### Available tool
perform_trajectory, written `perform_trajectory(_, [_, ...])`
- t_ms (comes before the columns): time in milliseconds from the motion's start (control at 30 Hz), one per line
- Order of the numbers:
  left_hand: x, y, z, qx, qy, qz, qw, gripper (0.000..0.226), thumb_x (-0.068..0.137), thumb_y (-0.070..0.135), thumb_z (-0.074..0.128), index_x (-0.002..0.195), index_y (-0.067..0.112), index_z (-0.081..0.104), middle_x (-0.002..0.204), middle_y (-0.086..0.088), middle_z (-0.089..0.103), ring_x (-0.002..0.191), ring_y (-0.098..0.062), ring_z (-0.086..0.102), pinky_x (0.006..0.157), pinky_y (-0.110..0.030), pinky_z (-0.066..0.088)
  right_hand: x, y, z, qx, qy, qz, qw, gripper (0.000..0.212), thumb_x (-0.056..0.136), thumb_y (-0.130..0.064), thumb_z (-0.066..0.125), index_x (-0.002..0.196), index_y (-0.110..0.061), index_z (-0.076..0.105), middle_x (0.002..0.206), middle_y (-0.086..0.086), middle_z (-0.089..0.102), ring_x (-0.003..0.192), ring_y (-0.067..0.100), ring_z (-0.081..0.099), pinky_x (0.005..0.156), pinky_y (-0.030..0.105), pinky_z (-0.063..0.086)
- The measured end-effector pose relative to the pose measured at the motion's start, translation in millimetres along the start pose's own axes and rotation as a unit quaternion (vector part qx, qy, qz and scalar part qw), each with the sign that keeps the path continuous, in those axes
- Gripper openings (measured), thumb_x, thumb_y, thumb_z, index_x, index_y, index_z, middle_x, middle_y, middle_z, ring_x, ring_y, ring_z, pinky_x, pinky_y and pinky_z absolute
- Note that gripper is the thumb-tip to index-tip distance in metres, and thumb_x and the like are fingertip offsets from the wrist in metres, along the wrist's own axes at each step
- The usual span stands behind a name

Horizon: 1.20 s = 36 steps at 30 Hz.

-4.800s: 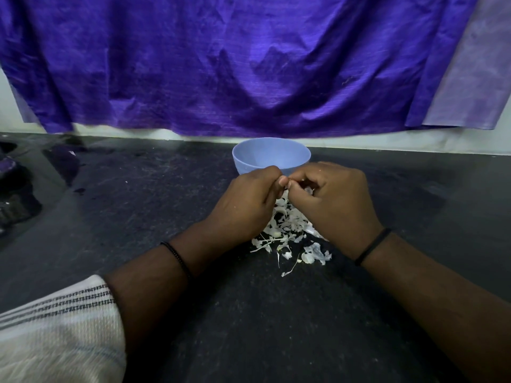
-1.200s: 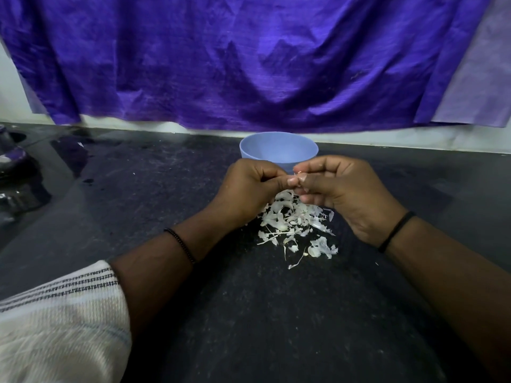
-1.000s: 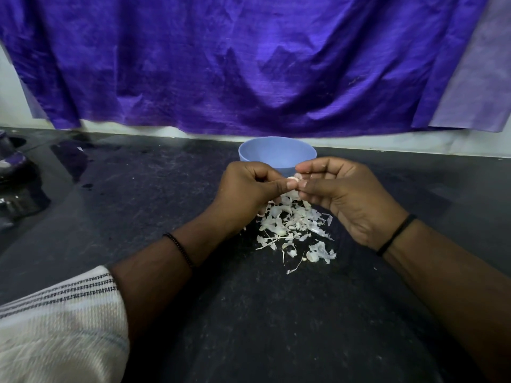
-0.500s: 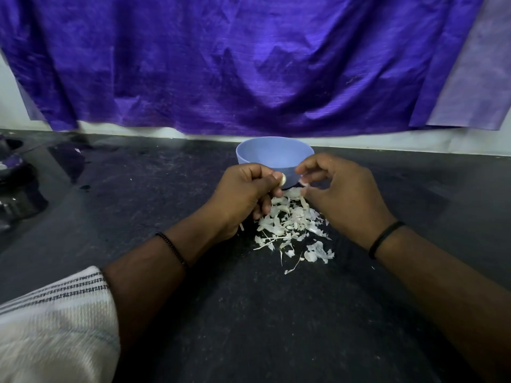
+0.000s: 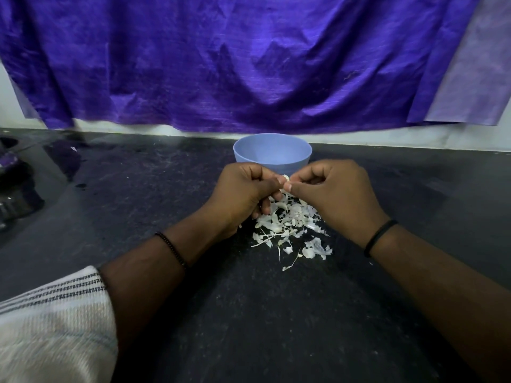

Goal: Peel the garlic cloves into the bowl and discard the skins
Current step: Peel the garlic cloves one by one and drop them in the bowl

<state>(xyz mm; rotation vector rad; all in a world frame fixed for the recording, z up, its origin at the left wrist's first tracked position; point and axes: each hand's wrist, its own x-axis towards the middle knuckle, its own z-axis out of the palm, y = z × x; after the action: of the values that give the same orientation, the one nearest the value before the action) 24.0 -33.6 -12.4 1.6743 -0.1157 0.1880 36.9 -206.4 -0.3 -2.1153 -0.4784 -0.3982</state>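
A light blue bowl (image 5: 272, 153) stands on the dark counter (image 5: 138, 194) just beyond my hands; its inside is hidden from this angle. My left hand (image 5: 243, 192) and my right hand (image 5: 336, 190) meet in front of it, fingers curled. Between their fingertips they pinch a small pale garlic clove (image 5: 285, 178), only a sliver of which shows. Below the hands lies a pile of white garlic skins (image 5: 290, 228) on the counter.
A purple cloth (image 5: 249, 64) hangs on the wall behind the bowl. Dark shiny objects (image 5: 13, 189) sit at the counter's far left edge. My striped white sleeve (image 5: 52, 322) fills the lower left corner.
Half a second ago the hands were slightly apart, the clove held by the left hand alone. Now the right fingertips have come back onto the clove.
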Motion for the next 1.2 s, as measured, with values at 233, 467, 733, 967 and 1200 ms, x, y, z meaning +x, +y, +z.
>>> perform_trajectory(233, [-1.4, 1.7, 2.4, 0.017, 0.007, 0.008, 1.000, 0.017, 0.093, 0.012, 0.068, 0.090, -0.005, 0.069, 0.071, -0.009, 0.070, 0.043, -0.015, 0.050, 0.037, -0.020, 0.035, 2.7, 1.8, 2.6, -0.053, -0.003, -0.012, 0.998, 0.012, 0.087, -0.028, 0.073, 0.075, -0.027, 0.073, 0.067, -0.014, 0.069, 0.062, 0.001, 0.063, 0.060, 0.026, 0.053])
perform_trajectory(467, [-2.5, 4.5, 1.4, 0.014, 0.024, 0.023, 0.999, 0.018, 0.090, 0.012, 0.071, 0.088, -0.006, 0.070, 0.075, -0.013, 0.073, 0.044, -0.017, 0.055, 0.037, -0.022, 0.038, 1.6, -1.6, 3.8, -0.026, -0.012, -0.010, 1.000, 0.013, 0.089, -0.027, 0.070, 0.076, -0.024, 0.074, 0.071, -0.013, 0.070, 0.068, 0.001, 0.064, 0.062, 0.026, 0.052])
perform_trajectory(733, [-6.4, 4.7, 8.0, -0.005, 0.038, 0.039, 0.999, 0.015, 0.088, 0.012, 0.074, 0.085, -0.002, 0.071, 0.077, -0.014, 0.075, 0.053, -0.024, 0.066, 0.042, -0.025, 0.046, -0.6, -5.0, 5.8, 0.008, 0.002, 0.015, 1.000, 0.021, 0.077, -0.040, 0.069, 0.072, -0.020, 0.073, 0.056, -0.012, 0.066, 0.045, -0.001, 0.051, 0.045, 0.013, 0.034])
perform_trajectory(967, [-6.8, 3.7, 10.2, 0.024, 0.032, 0.062, 0.997, 0.013, 0.091, 0.015, 0.071, 0.086, 0.003, 0.071, 0.071, -0.007, 0.074, 0.053, -0.024, 0.067, 0.041, -0.026, 0.048, -2.8, -6.1, 6.5, -0.005, 0.004, 0.021, 1.000, 0.029, 0.073, -0.048, 0.060, 0.067, -0.021, 0.065, 0.057, -0.007, 0.065, 0.048, 0.002, 0.051, 0.051, 0.028, 0.045])
perform_trajectory(1200, [-6.0, 3.2, 8.5, 0.031, -0.001, 0.062, 0.998, 0.013, 0.093, 0.014, 0.068, 0.093, 0.001, 0.071, 0.073, -0.005, 0.074, 0.056, -0.023, 0.067, 0.044, -0.029, 0.050, -1.0, -2.0, 7.6, -0.019, 0.018, 0.014, 1.000, 0.019, 0.080, -0.033, 0.071, 0.067, -0.021, 0.064, 0.056, -0.008, 0.062, 0.049, 0.001, 0.051, 0.051, 0.026, 0.042])
